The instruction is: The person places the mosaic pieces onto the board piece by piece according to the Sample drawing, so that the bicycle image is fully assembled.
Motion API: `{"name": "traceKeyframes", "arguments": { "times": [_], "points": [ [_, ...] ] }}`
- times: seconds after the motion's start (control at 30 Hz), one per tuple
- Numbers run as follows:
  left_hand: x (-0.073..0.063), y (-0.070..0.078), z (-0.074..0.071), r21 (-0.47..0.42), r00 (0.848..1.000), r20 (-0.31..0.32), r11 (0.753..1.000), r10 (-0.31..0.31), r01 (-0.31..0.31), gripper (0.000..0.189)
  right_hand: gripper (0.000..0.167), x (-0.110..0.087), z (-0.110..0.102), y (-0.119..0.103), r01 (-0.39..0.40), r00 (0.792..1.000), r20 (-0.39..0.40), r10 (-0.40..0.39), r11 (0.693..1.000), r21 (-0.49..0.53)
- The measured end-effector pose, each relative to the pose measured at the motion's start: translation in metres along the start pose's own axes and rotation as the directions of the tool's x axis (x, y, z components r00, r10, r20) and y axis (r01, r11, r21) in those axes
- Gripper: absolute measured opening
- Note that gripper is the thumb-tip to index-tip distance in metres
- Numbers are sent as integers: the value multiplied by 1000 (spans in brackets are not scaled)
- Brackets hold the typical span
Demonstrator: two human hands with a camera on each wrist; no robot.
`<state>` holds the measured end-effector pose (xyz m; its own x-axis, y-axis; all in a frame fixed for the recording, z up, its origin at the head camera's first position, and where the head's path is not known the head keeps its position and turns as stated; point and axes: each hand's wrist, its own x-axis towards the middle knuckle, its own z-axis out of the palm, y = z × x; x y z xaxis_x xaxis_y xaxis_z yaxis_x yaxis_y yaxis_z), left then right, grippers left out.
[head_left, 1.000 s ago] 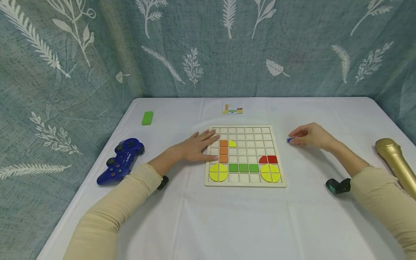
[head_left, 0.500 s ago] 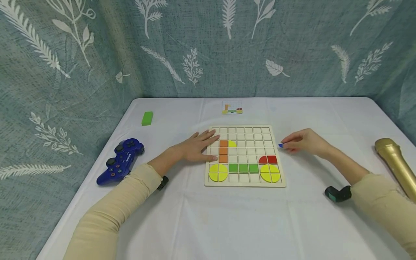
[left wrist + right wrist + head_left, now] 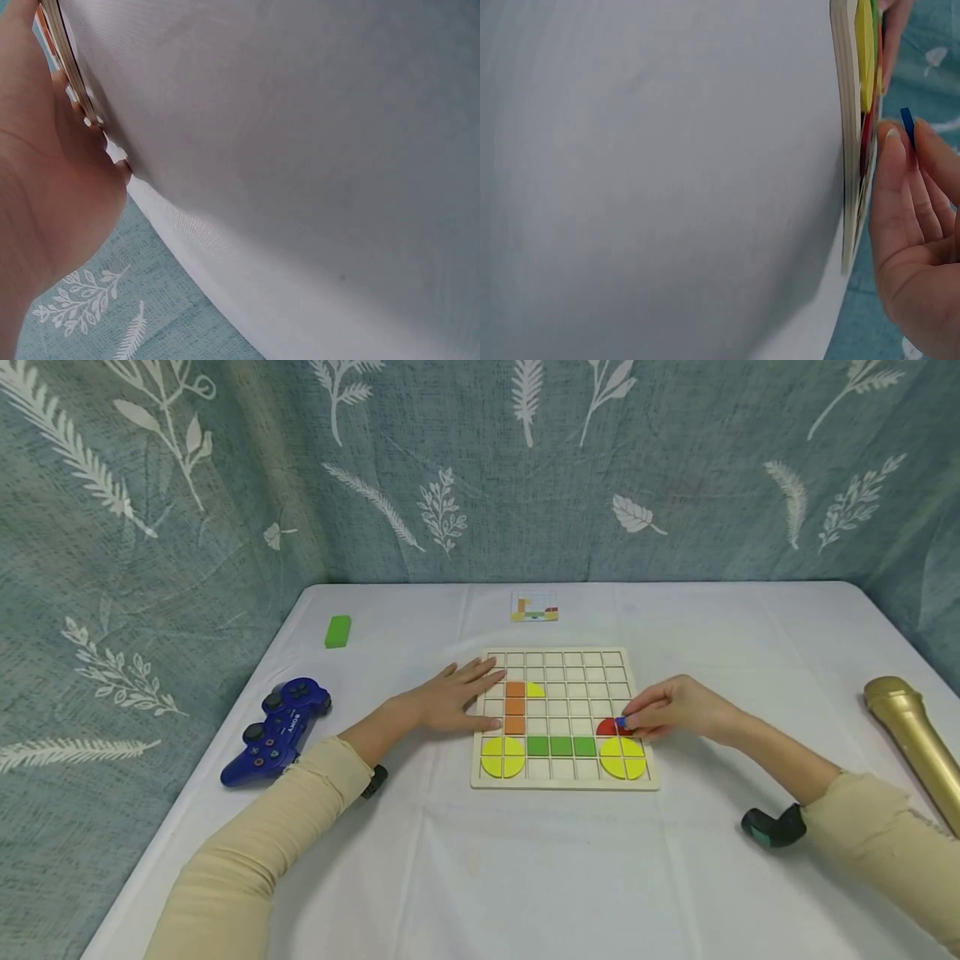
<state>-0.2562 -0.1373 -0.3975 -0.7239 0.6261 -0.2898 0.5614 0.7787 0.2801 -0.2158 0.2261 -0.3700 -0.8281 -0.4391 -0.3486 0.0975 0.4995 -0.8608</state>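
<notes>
A pale wooden grid board (image 3: pixel 558 783) lies on the white table. My left hand (image 3: pixel 450 700) rests on its left edge with fingers spread. Between thumb and fingers my right hand (image 3: pixel 678 708) pinches a small blue piece (image 3: pixel 620 722) above the board's right side, over the red pieces (image 3: pixel 606 727). The right wrist view shows the blue piece (image 3: pixel 907 126) edge-on between the fingertips. Yellow quarter pieces form circles at the lower left (image 3: pixel 502 757) and lower right (image 3: pixel 622 758). Green squares (image 3: pixel 561 746) run between them. Orange squares (image 3: pixel 515 706) stand in a column beside a yellow quarter piece (image 3: pixel 535 690).
Behind the board lies a small pattern card (image 3: pixel 535 607). A green block (image 3: pixel 338 632) is at the far left, with a blue game controller (image 3: pixel 277 731) nearer. At the right lies a gold microphone (image 3: pixel 907 743). A leaf-patterned curtain (image 3: pixel 562 485) hangs behind the table.
My right hand has moved left and nearer, carrying the blue piece from beside the board to above the red pieces. The left hand has stayed in place.
</notes>
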Motion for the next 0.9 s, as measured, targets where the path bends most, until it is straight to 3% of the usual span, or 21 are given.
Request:
{"name": "traceKeyframes", "arguments": {
  "times": [0.6, 0.9],
  "points": [
    [-2, 1, -2, -6, 1000, 5, 1000, 8, -7, 86, 26, -8, 36, -19, -47, 995, 91, 51, 998, -44],
    [-1, 0, 0, -8, 1000, 1, 1000, 8, -8, 87, 17, -9, 56, -26, 3, 993, 115, 0, 999, -33]
  ]
}}
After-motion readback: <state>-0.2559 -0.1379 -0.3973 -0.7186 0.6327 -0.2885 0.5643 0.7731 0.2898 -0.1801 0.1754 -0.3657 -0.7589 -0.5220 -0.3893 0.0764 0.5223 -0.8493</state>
